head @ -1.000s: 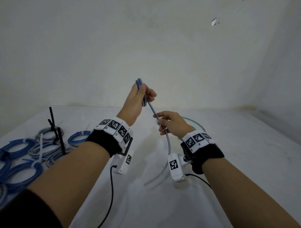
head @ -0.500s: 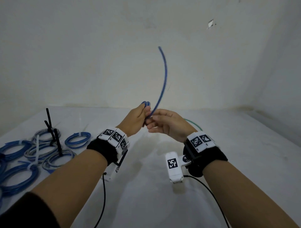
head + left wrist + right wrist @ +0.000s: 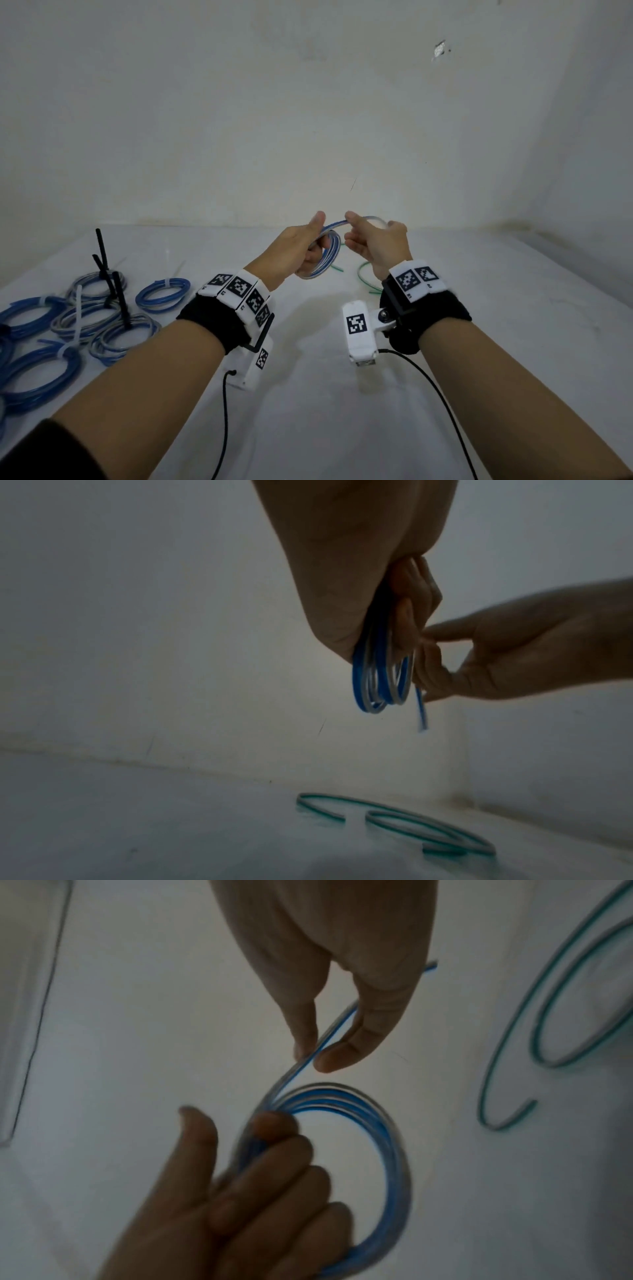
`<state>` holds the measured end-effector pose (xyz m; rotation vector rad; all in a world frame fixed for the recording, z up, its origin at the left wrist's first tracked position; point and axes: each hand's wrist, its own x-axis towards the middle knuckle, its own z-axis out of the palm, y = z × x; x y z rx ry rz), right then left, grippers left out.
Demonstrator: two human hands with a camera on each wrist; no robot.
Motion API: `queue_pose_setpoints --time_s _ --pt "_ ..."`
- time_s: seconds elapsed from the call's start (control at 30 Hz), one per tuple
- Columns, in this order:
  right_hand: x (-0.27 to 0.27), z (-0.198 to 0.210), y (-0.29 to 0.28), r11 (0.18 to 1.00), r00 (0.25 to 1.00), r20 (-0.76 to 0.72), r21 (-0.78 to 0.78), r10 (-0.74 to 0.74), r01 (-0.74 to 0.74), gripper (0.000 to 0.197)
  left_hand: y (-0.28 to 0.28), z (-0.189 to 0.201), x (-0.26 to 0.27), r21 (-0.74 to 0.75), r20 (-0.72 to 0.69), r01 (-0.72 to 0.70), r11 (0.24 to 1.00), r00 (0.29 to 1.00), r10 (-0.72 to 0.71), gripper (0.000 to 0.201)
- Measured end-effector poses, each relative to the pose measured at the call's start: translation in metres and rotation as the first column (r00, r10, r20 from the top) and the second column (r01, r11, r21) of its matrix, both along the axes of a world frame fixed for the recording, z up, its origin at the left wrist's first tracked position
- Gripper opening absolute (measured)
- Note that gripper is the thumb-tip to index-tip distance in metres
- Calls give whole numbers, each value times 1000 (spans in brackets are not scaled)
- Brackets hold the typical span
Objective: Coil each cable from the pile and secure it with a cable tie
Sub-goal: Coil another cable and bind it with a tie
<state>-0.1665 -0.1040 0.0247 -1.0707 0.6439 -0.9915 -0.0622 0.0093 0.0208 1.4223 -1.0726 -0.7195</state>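
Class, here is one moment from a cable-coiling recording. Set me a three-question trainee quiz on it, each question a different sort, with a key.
1. True or false: the left hand grips the blue-and-white coil.
2. The right hand pinches: A) a cable tie B) the coil's free tail C) the green cable.
3. Fill in: the green cable lies loose on the ____.

Key
1. True
2. B
3. Table
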Motion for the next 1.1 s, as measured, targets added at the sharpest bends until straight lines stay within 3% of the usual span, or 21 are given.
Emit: queue_pose_setpoints --time_s 0.07,0.17,0.27,0.33,0.43,0.53,0.67,0.77,0.9,1.1 --pt "-1 -7 -5 983 974 -215 -178 -76 38 71 2 3 1 -22 -47 19 1000 999 -20 40" --pt "-2 -14 -9 853 917 -371 -517 -146 -73 34 4 9 3 -54 -135 38 998 990 -45 39" --pt "-5 -20 -7 731 854 -517 -605 -61 -315 27 5 17 4 -92 -249 68 993 964 -89 42" --pt "-5 -25 -4 728 819 -572 -579 -40 -369 11 5 21 4 -157 -317 68 985 941 -115 43" --pt "-2 -31 2 803 842 -539 -499 7 -326 14 3 22 6 -245 -398 9 970 911 -109 44" --pt "0 -29 13 876 915 -387 -396 113 -276 21 -2 16 5 -310 -463 -37 950 878 -117 44" --pt "4 -20 25 900 948 -235 -331 213 -284 5 -6 11 6 -365 -511 -97 926 852 -112 41" --pt "2 -19 27 909 947 -117 -264 300 -321 12 -6 14 9 -406 -562 -146 902 818 -120 39" --pt "-3 -27 28 863 930 -119 -347 347 -367 22 -5 19 11 -424 -614 -225 877 784 -95 40" --pt "0 -32 24 796 960 -214 -541 181 -271 13 -6 20 12 -381 -640 -316 869 768 -1 45"
